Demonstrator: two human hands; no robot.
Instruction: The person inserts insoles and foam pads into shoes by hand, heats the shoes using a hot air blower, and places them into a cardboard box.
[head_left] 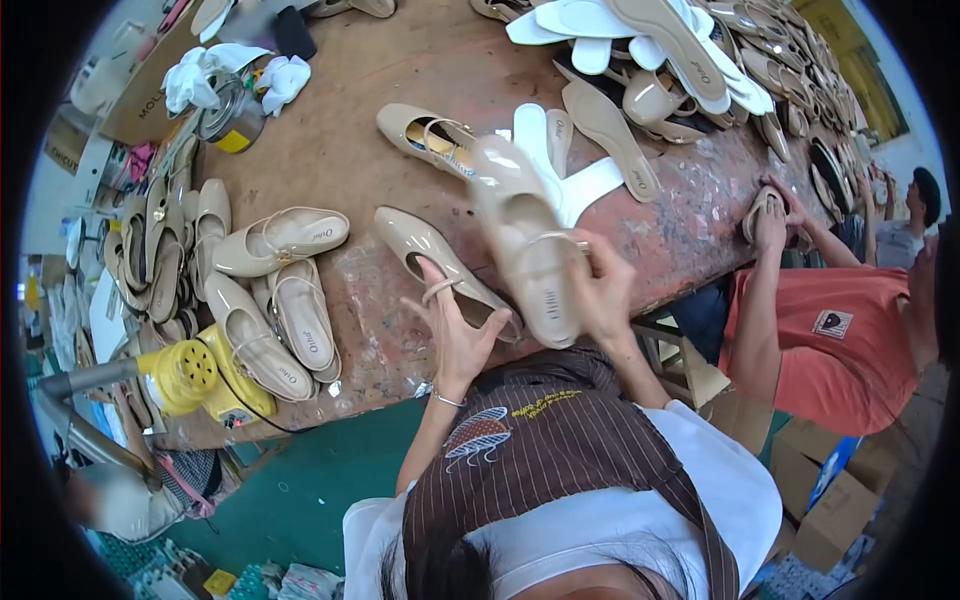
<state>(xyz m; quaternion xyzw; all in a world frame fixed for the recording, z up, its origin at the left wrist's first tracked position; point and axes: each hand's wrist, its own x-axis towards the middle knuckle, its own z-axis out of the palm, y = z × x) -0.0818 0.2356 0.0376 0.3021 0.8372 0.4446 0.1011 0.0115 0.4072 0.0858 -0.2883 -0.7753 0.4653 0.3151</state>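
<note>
My right hand (604, 290) grips a glossy beige strap shoe (520, 235) by its heel end; the shoe is raised, slightly blurred, and its printed insole faces up. My left hand (458, 338) is at a second beige shoe (418, 238), one finger at its strap and the thumb at its heel, other fingers spread. Just beyond them lies another beige shoe (408, 128) with a blue and yellow inside showing. White insole-shaped pieces (590, 188) and a beige insole (612, 140) lie to the right of it.
Several finished-looking beige shoes (290, 240) sit at left, near a yellow lamp-like device (185, 372). A tin can (232, 118) stands at far left. Piled insoles (680, 50) and shoes (785, 75) fill the far right. A co-worker in a red shirt (825, 330) handles a shoe at right.
</note>
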